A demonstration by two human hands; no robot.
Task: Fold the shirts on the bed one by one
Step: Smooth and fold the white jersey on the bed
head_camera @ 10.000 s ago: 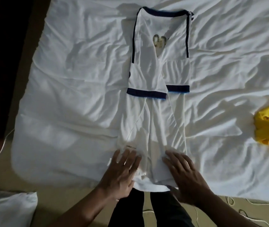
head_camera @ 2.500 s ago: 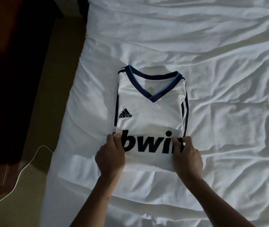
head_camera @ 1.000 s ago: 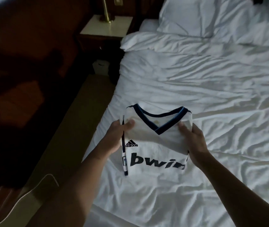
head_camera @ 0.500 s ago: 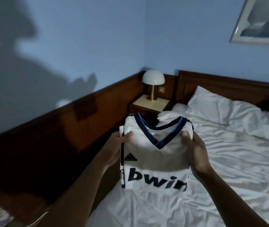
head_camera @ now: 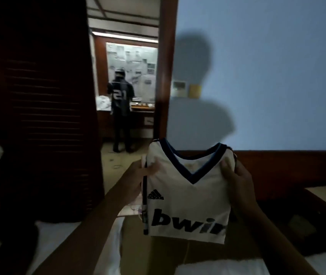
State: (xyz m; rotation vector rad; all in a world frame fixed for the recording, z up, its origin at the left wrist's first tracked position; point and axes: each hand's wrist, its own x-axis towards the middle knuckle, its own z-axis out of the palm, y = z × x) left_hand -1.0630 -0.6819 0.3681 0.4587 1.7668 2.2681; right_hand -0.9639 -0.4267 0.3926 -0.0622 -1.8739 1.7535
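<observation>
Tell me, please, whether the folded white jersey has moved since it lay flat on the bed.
Yes: upward, off the bed; the left hand and right hand hold the jersey upright before the blue wall.

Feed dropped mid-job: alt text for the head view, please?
A folded white jersey is held up in the air, the left hand and right hand gripping its upper sides, "bwin" lettering facing the camera. Behind, a person in a number 21 shirt stands in a doorway, back turned.
</observation>
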